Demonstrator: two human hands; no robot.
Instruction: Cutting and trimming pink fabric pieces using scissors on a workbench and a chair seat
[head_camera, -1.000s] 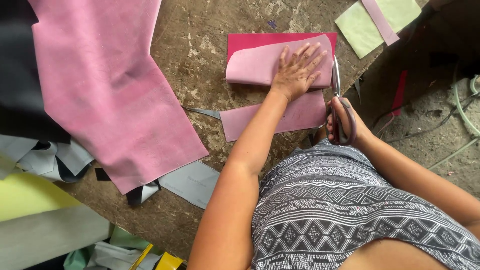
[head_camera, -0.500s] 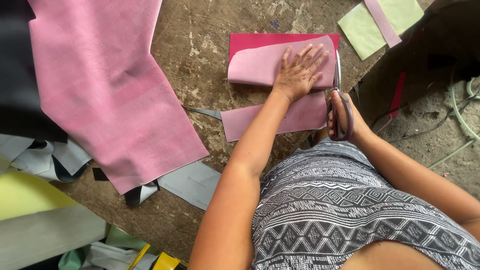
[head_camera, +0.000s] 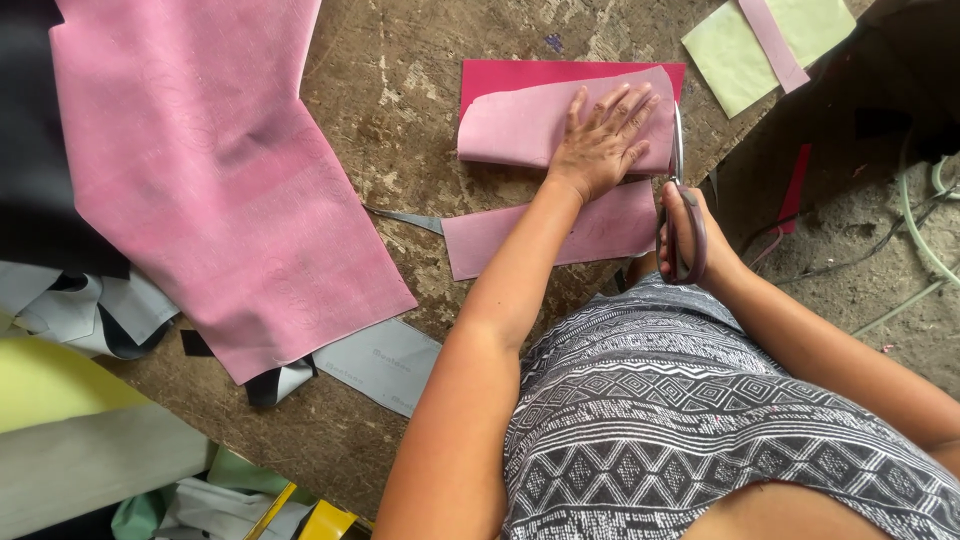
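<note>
My left hand (head_camera: 600, 145) lay flat, fingers spread wide, pressing down folded pale pink sheet of soft material (head_camera: 530, 125) on rough brown table (head_camera: 420, 90). Held nothing, only pushed. My right hand (head_camera: 690, 235) was closed around dark handles of metal scissors (head_camera: 679, 190). Blades pointed up along sheet's right edge, just beside left fingertips. Big pink sheet (head_camera: 210, 190) lay well apart, on left.

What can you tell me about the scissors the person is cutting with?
The scissors have slim silvery blades and dark purplish handle loops. The right hand grips the loops, with the blades pointing away from the person along the right edge of the folded pink sheet. The left hand presses that sheet flat beside them. Whether the blades are open is hard to tell.
</note>
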